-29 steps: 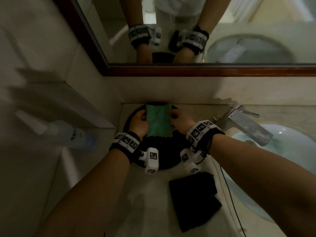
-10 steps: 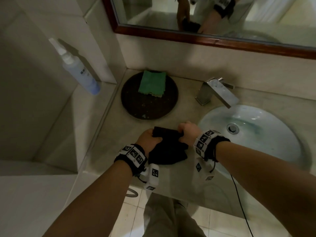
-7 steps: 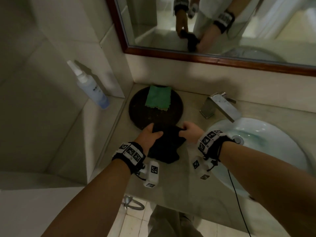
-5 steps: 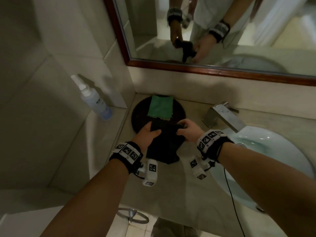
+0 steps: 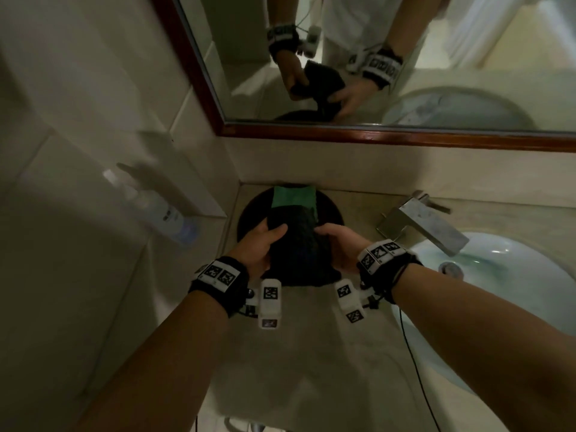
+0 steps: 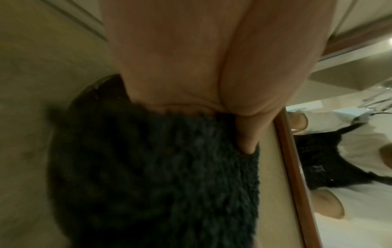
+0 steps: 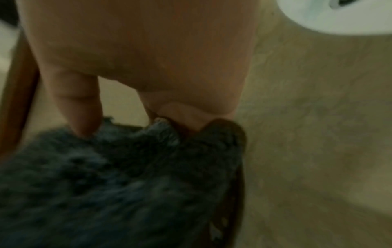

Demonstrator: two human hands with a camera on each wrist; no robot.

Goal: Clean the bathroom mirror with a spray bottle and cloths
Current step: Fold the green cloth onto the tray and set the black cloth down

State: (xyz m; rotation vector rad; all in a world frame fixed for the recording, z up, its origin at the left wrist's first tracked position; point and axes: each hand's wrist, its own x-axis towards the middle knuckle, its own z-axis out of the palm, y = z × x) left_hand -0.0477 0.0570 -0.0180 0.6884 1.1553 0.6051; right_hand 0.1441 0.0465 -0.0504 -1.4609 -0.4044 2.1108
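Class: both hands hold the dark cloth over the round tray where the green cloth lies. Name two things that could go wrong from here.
1. The dark cloth, gripped by the left hand and right hand, already overlaps the green cloth; setting it down carelessly might push the green one off the round tray.
2. The spray bottle stands near the left forearm; a swing could topple it.

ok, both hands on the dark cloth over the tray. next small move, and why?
Probably lower the dark cloth onto the round tray, in front of the green cloth: left hand and right hand hold it just above the tray.
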